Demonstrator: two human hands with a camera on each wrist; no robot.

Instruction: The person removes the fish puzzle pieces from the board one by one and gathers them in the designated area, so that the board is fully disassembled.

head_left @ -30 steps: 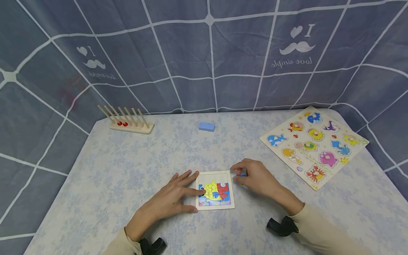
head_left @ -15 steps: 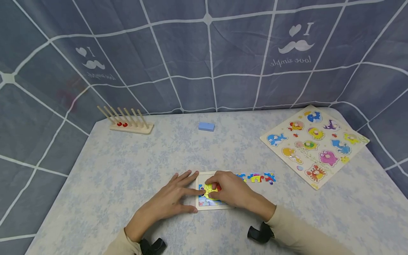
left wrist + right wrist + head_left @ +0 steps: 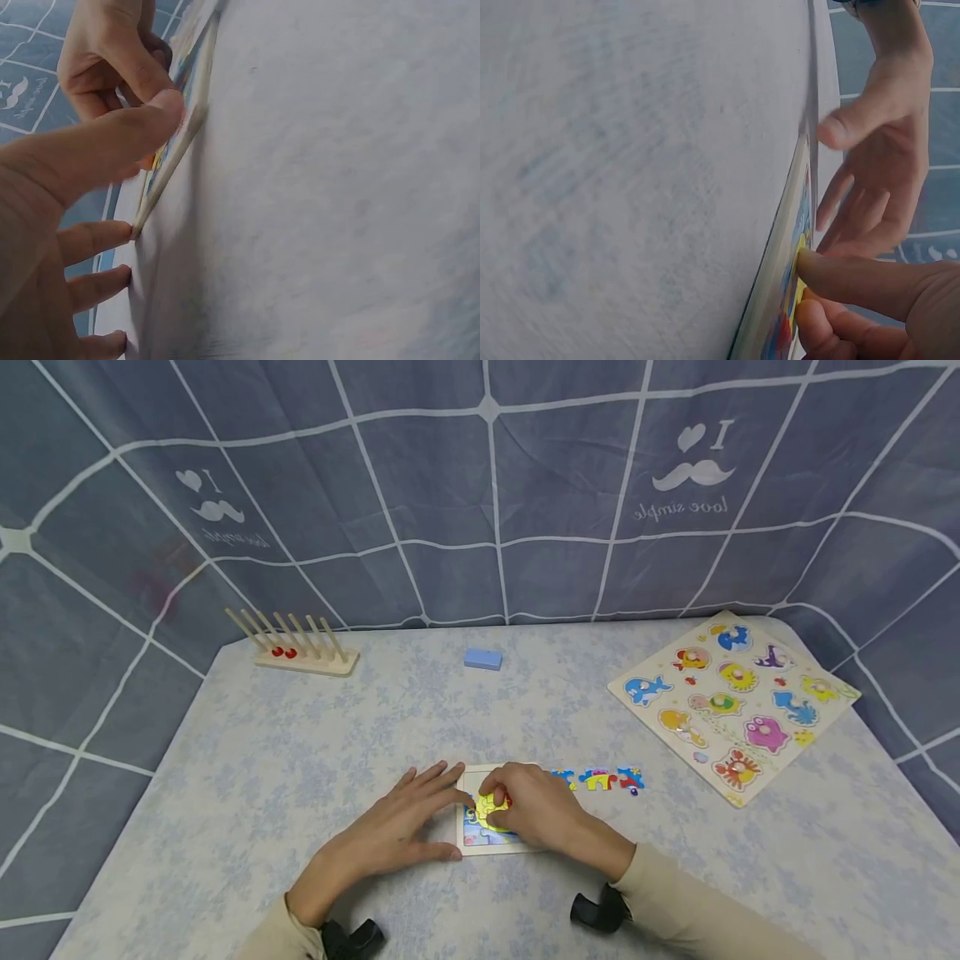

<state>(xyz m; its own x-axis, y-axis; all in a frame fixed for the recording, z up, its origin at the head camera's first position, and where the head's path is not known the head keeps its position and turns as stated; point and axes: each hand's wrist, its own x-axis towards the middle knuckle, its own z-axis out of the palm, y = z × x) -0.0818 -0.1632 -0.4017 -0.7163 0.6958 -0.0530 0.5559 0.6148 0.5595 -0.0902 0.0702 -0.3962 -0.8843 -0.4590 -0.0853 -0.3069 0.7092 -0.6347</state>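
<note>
In the head view, my left hand (image 3: 390,828) lies with fingers spread along the left side of a small wooden-framed jigsaw (image 3: 497,851); its index fingertip touches the picture's left part. My right hand (image 3: 551,810) is over the picture's right part and hides much of it. The right wrist view shows its thumb and curled finger pinching a yellow piece (image 3: 802,289) at the surface of the jigsaw (image 3: 778,262). In the left wrist view, the left fingertips meet the frame (image 3: 171,163) edge and the table. Loose pieces (image 3: 597,779) lie right of the frame, partly behind the right hand.
A pegged wooden stand (image 3: 307,663) with two red beads is at the back left. A blue block (image 3: 483,659) lies at the back middle. On the right is a large sea-animal board (image 3: 705,752). A patterned curtain (image 3: 450,485) hangs behind the table.
My right hand has moved left from beside the frame onto the picture, uncovering the loose pieces. The left hand stays at the frame's left side.
</note>
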